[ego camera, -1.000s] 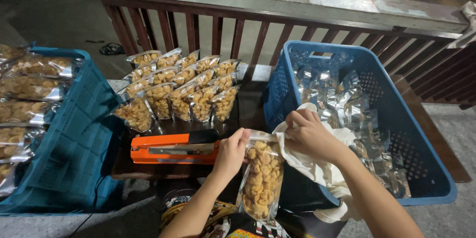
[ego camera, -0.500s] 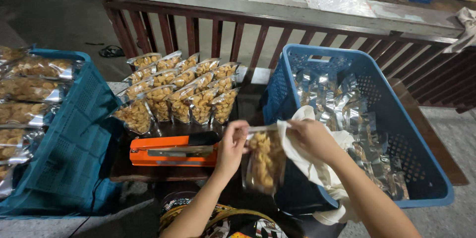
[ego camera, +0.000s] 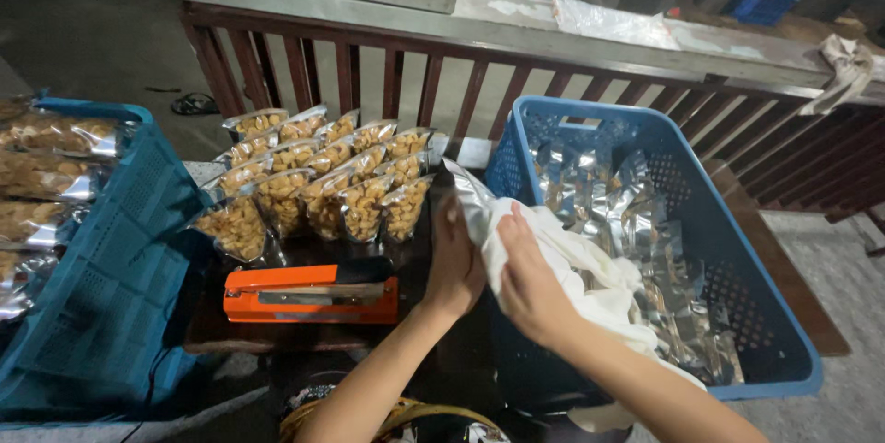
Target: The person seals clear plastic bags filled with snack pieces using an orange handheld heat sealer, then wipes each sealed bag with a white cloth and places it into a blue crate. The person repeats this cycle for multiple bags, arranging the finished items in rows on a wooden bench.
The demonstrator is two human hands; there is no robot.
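Both hands meet over the dark low table (ego camera: 304, 337), at the near-left corner of the blue crate (ego camera: 784, 314). Left hand (ego camera: 456, 259) stands edge-on, fingers up, flat against a snack pouch (ego camera: 466, 189) and gripping it; only the pouch's silvery top edge shows above the fingers. Right hand (ego camera: 530, 282) is clenched on a white cloth (ego camera: 590, 268), pressing it to the pouch's other face. Cloth trails over the crate rim and down toward the right forearm.

Surface: dark wood table, orange heat sealer (ego camera: 309, 294) lying flat just left of the left wrist. Behind it, a packed cluster of filled snack bags (ego camera: 318, 176) standing in rows, clear fronts, silver edges. Blue crate holds a loose pile of empty silver pouches (ego camera: 636, 222). Far left, a teal crate (ego camera: 101, 295) with more filled bags stacked inside.

Room: bare concrete floor, dim. Red-brown wooden railing (ego camera: 387, 74) runs behind the table, topped by a grey concrete ledge (ego camera: 553, 19). Rag (ego camera: 843, 65) draped on the ledge at right; a sandal (ego camera: 194, 104) on the floor beyond the railing, left.
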